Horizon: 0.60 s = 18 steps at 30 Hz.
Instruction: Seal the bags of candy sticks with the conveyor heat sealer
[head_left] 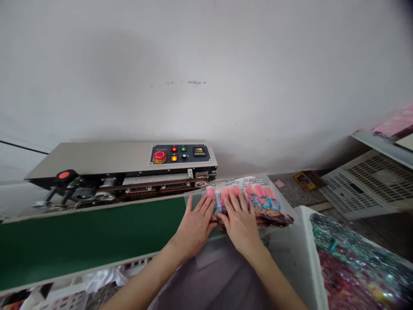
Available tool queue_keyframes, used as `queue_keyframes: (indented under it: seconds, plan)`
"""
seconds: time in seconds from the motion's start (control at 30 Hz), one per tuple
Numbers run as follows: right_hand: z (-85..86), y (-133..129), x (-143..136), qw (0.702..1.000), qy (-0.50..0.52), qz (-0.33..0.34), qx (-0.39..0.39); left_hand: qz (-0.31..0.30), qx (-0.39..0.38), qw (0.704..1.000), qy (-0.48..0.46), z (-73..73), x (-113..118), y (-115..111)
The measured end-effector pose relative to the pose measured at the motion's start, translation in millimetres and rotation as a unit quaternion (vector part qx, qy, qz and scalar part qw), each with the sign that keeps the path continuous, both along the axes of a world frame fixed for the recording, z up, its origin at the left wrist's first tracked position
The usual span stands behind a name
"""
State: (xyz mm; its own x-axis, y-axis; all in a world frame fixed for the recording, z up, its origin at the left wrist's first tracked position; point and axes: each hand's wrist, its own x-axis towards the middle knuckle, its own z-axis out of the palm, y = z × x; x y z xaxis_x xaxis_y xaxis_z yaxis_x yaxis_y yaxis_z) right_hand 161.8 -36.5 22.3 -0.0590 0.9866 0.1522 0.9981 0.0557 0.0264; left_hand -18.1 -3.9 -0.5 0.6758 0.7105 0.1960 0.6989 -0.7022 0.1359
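A clear plastic bag (278, 196) lies across the right end of the green conveyor belt (97, 234), its mouth toward the sealing machine. Inside it are several small printed packets (268, 202) with pink strips and metal rings along their upper ends. My left hand (195, 221) rests flat on the bag's left part, fingers stretched toward the machine. Just right of it, my right hand (240, 219) presses on the packets with fingers spread. Both palms face down, and the packets directly beneath my fingers are hidden.
Behind the belt stands the band sealing machine (106, 157) with a lit control panel (180, 154) and red stop button (159, 156). At right is a white foam box (309, 254) of shiny wrapped items. A white plastic crate (358, 185) leans beyond it, near a small carton (305, 181).
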Motion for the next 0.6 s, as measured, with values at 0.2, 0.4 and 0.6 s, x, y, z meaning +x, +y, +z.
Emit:
queue_keyframes:
  seconds: [0.2,0.4,0.6]
  plan:
    - [-5.2,-1.9,-5.0,0.998,0.000,-0.059,-0.007,0.035,0.005,0.999,-0.011,-3.4,-13.1,-4.5]
    - [10.3,7.1,-29.2,0.997,0.048,-0.032,-0.047,0.060,-0.008,0.998,0.003,3.6,-75.3,-0.4]
    - [28.4,4.8,-30.3,0.986,0.131,0.014,-0.100,0.062,-0.035,0.997,0.003,29.5,-80.0,3.2]
